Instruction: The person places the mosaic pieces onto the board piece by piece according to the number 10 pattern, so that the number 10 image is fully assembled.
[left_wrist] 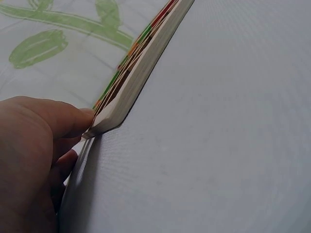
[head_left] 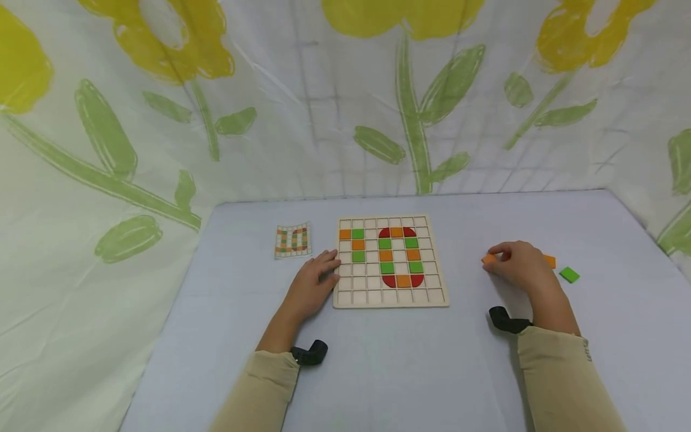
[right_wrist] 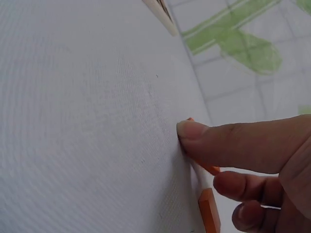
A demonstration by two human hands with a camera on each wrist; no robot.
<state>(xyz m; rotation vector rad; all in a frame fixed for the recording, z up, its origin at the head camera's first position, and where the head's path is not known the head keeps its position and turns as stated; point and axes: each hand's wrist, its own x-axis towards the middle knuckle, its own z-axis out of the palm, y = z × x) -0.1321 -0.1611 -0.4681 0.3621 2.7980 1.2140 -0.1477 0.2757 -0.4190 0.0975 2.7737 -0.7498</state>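
A light wooden grid board [head_left: 374,297] lies on the table, with orange, green and red tiles forming a ring at its right. A short stepped row of orange and green tiles sits at its upper left. My left hand [head_left: 315,284] rests against the board's left edge with fingers fairly straight; in the left wrist view the thumb [left_wrist: 73,116] touches the rim near a corner. Right of the board, my right hand [head_left: 519,264] pinches an orange tile [head_left: 488,259] between thumb and fingers, low over the table. The right wrist view shows that tile mostly hidden behind the thumb [right_wrist: 199,136].
A small pattern card [head_left: 293,240] lies left of the board, its printed grid showing similar coloured squares. Past my right hand are another orange tile [head_left: 550,261] and a green tile [head_left: 569,275]. A flower-printed curtain [head_left: 270,150] hangs behind the table's far edge.
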